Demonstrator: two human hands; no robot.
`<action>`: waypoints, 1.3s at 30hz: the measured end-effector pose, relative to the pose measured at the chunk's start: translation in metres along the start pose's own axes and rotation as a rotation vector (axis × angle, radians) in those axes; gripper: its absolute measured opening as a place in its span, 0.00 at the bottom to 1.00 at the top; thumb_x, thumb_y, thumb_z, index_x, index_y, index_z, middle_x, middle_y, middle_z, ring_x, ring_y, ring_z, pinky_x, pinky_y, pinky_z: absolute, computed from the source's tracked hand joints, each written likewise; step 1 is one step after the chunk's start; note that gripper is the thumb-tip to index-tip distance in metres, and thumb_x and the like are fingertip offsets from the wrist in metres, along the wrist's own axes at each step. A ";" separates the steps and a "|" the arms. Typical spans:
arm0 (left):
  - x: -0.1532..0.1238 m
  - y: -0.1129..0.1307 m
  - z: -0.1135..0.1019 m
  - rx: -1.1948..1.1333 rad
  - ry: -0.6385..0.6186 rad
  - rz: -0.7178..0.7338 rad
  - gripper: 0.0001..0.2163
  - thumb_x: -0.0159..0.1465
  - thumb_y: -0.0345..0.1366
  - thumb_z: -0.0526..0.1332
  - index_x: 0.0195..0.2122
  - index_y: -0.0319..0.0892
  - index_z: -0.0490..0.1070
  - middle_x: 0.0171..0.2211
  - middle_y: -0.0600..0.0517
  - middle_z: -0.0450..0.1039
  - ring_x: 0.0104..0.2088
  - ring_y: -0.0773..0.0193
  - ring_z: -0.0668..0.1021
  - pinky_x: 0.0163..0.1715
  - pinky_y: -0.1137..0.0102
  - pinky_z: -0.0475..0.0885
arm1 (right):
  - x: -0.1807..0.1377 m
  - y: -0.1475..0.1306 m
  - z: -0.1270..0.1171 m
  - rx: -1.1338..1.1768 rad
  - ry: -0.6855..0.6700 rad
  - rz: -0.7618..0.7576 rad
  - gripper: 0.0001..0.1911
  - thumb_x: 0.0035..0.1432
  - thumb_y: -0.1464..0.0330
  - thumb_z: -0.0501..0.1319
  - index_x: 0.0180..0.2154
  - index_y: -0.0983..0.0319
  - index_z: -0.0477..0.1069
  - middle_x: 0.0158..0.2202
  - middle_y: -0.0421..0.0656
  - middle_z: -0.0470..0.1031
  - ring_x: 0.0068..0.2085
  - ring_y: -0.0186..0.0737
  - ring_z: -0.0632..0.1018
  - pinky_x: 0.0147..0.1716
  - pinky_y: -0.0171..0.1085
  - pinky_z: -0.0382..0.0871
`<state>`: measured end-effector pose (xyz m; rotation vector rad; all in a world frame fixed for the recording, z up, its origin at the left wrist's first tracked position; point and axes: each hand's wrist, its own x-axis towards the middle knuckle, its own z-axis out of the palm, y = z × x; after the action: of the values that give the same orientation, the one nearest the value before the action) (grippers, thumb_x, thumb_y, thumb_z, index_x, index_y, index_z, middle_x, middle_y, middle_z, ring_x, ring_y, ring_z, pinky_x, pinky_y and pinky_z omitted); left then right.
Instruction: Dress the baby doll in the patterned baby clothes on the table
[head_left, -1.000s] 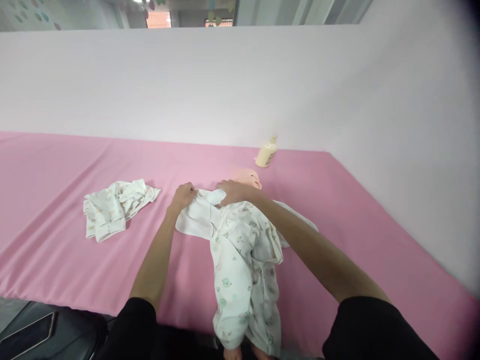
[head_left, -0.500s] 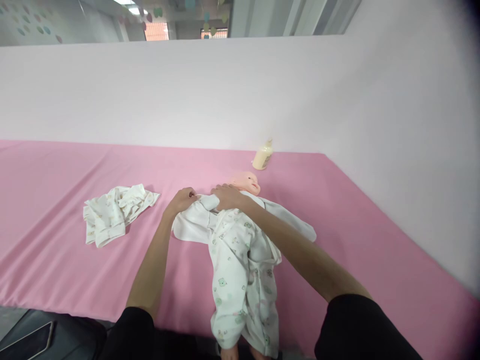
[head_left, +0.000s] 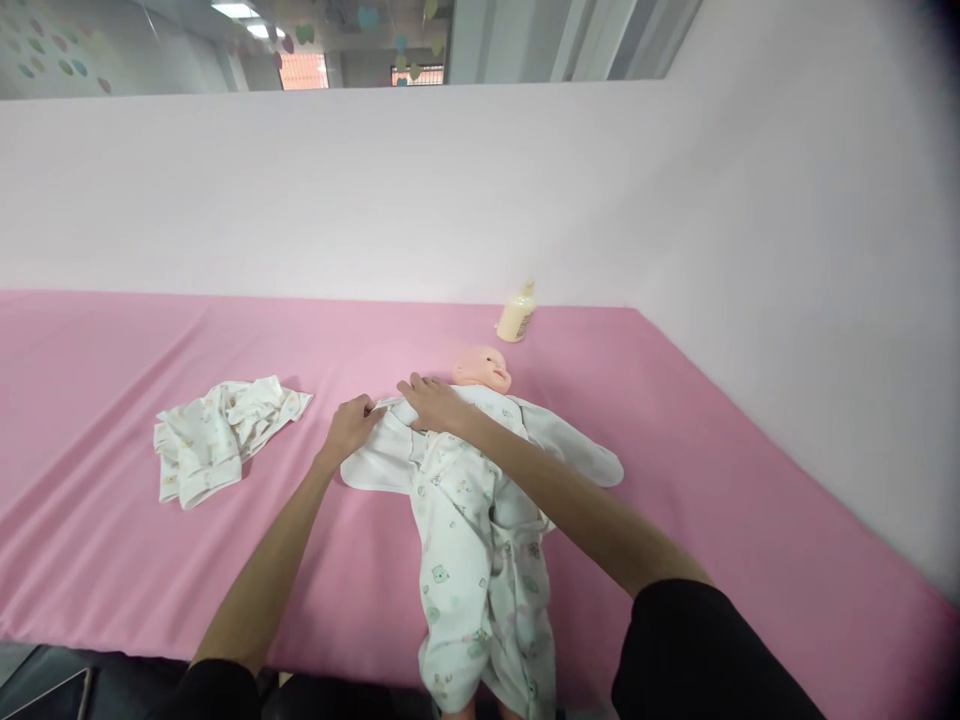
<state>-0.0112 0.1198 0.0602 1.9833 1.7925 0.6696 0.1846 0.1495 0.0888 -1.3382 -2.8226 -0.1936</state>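
A baby doll [head_left: 481,368] lies on its back on the pink-covered table, its head turned to the right. It wears a white baby shirt [head_left: 566,440] and white trousers [head_left: 457,560] with green prints. My left hand [head_left: 352,425] pinches the shirt's edge above the sleeve on the left side. At the shoulder beside it, my right hand [head_left: 436,403] curls over the same shirt, its fingers pointing left and its thumb below. The doll's arm on this side is hidden under cloth, and its feet are partly cut off at the bottom.
A crumpled white printed garment [head_left: 225,435] lies left on the pink cover [head_left: 315,570]. Behind the doll's head stands a pale yellow pump bottle [head_left: 517,315]. White walls [head_left: 330,200] border the table at the back and right. A phone [head_left: 56,700] shows at the bottom left.
My right hand has slid left along the shirt, away from the doll's head, showing more of the collar. My left hand still pinches the shirt edge, slightly lower. The whole view has shifted a little.
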 end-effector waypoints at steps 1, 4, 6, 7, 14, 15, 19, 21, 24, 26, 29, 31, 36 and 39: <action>-0.001 -0.002 0.000 -0.012 0.013 -0.003 0.14 0.64 0.46 0.55 0.26 0.43 0.62 0.25 0.54 0.69 0.28 0.63 0.69 0.28 0.70 0.57 | -0.001 0.001 0.000 -0.007 0.003 0.001 0.29 0.52 0.66 0.68 0.53 0.66 0.63 0.51 0.55 0.68 0.47 0.51 0.75 0.45 0.44 0.67; -0.005 -0.008 -0.003 0.000 0.021 -0.047 0.14 0.64 0.44 0.55 0.25 0.43 0.61 0.25 0.54 0.69 0.28 0.63 0.69 0.29 0.70 0.57 | -0.005 0.006 -0.001 -0.037 0.007 -0.001 0.24 0.54 0.66 0.67 0.51 0.66 0.66 0.49 0.54 0.69 0.48 0.52 0.74 0.46 0.44 0.66; -0.008 -0.013 -0.006 0.020 0.009 -0.086 0.13 0.63 0.44 0.56 0.25 0.43 0.62 0.25 0.53 0.69 0.28 0.62 0.69 0.28 0.69 0.57 | -0.009 0.010 -0.004 -0.055 0.002 -0.007 0.22 0.55 0.66 0.67 0.50 0.66 0.67 0.49 0.53 0.70 0.48 0.52 0.73 0.47 0.44 0.66; -0.009 -0.017 -0.007 0.029 0.000 -0.095 0.13 0.63 0.45 0.56 0.25 0.43 0.62 0.25 0.53 0.69 0.29 0.62 0.70 0.28 0.69 0.56 | -0.011 0.013 -0.006 -0.061 -0.003 -0.011 0.22 0.55 0.66 0.67 0.50 0.66 0.68 0.49 0.53 0.70 0.48 0.51 0.73 0.47 0.44 0.65; -0.009 -0.037 -0.011 0.092 -0.081 -0.097 0.13 0.62 0.45 0.56 0.26 0.43 0.64 0.27 0.51 0.71 0.31 0.61 0.72 0.28 0.69 0.57 | -0.020 0.024 -0.011 -0.074 -0.005 -0.006 0.20 0.55 0.67 0.67 0.48 0.65 0.68 0.49 0.53 0.70 0.47 0.50 0.73 0.45 0.43 0.64; -0.009 -0.038 -0.011 0.093 -0.092 -0.096 0.13 0.61 0.45 0.56 0.25 0.43 0.64 0.27 0.51 0.71 0.31 0.61 0.72 0.29 0.69 0.58 | -0.020 0.026 -0.010 -0.075 0.003 -0.004 0.20 0.55 0.68 0.67 0.48 0.65 0.68 0.49 0.53 0.70 0.47 0.50 0.73 0.45 0.43 0.64; -0.007 -0.043 -0.015 0.080 -0.130 -0.086 0.13 0.60 0.46 0.57 0.24 0.43 0.63 0.26 0.52 0.69 0.30 0.61 0.71 0.28 0.69 0.58 | -0.022 0.029 -0.008 -0.071 0.011 -0.009 0.20 0.54 0.67 0.68 0.48 0.64 0.68 0.48 0.52 0.71 0.46 0.49 0.73 0.43 0.42 0.64; -0.007 -0.045 -0.017 0.061 -0.153 -0.085 0.14 0.60 0.47 0.57 0.24 0.43 0.62 0.25 0.53 0.67 0.29 0.62 0.71 0.27 0.70 0.57 | -0.024 0.031 -0.009 -0.064 0.009 -0.009 0.19 0.54 0.68 0.67 0.47 0.64 0.68 0.48 0.51 0.71 0.45 0.49 0.73 0.43 0.42 0.64; -0.007 -0.049 -0.019 0.021 -0.187 -0.086 0.15 0.58 0.48 0.58 0.23 0.43 0.61 0.24 0.54 0.65 0.27 0.63 0.70 0.25 0.71 0.57 | -0.026 0.033 -0.010 -0.048 0.015 -0.010 0.18 0.55 0.68 0.66 0.47 0.65 0.68 0.47 0.51 0.70 0.45 0.48 0.72 0.42 0.42 0.64; -0.007 -0.051 -0.020 -0.029 -0.207 -0.088 0.16 0.57 0.49 0.59 0.22 0.43 0.60 0.23 0.54 0.63 0.25 0.64 0.68 0.24 0.71 0.56 | -0.028 0.034 -0.011 -0.033 0.021 -0.009 0.17 0.56 0.69 0.66 0.47 0.65 0.67 0.47 0.51 0.70 0.44 0.48 0.72 0.41 0.41 0.64; -0.008 -0.052 -0.022 -0.126 -0.220 -0.095 0.17 0.56 0.49 0.60 0.21 0.43 0.58 0.21 0.55 0.60 0.23 0.66 0.65 0.23 0.71 0.54 | -0.031 0.035 -0.013 -0.002 0.023 -0.006 0.16 0.57 0.70 0.65 0.47 0.65 0.67 0.46 0.50 0.70 0.45 0.47 0.72 0.42 0.41 0.63; -0.009 -0.053 -0.023 -0.158 -0.223 -0.103 0.17 0.55 0.49 0.61 0.21 0.43 0.58 0.21 0.55 0.59 0.23 0.66 0.64 0.23 0.72 0.53 | -0.032 0.037 -0.014 0.019 0.021 0.001 0.16 0.57 0.71 0.65 0.47 0.65 0.67 0.46 0.50 0.70 0.45 0.47 0.71 0.42 0.41 0.63; -0.010 -0.048 -0.025 -0.176 -0.252 -0.098 0.16 0.56 0.48 0.61 0.22 0.42 0.62 0.23 0.55 0.61 0.24 0.67 0.66 0.23 0.72 0.55 | -0.029 0.037 -0.016 0.051 0.025 0.037 0.16 0.58 0.73 0.63 0.48 0.65 0.67 0.46 0.50 0.70 0.45 0.47 0.71 0.42 0.41 0.64; -0.011 -0.040 -0.024 -0.203 -0.222 -0.124 0.16 0.56 0.48 0.62 0.23 0.42 0.62 0.22 0.56 0.61 0.24 0.67 0.65 0.23 0.73 0.55 | -0.025 0.033 -0.013 0.040 0.014 0.050 0.16 0.57 0.73 0.63 0.48 0.65 0.67 0.46 0.50 0.71 0.45 0.48 0.72 0.42 0.42 0.64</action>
<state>-0.0583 0.1120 0.0562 1.7248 1.6315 0.5448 0.2254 0.1496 0.1040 -1.3914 -2.7629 -0.1440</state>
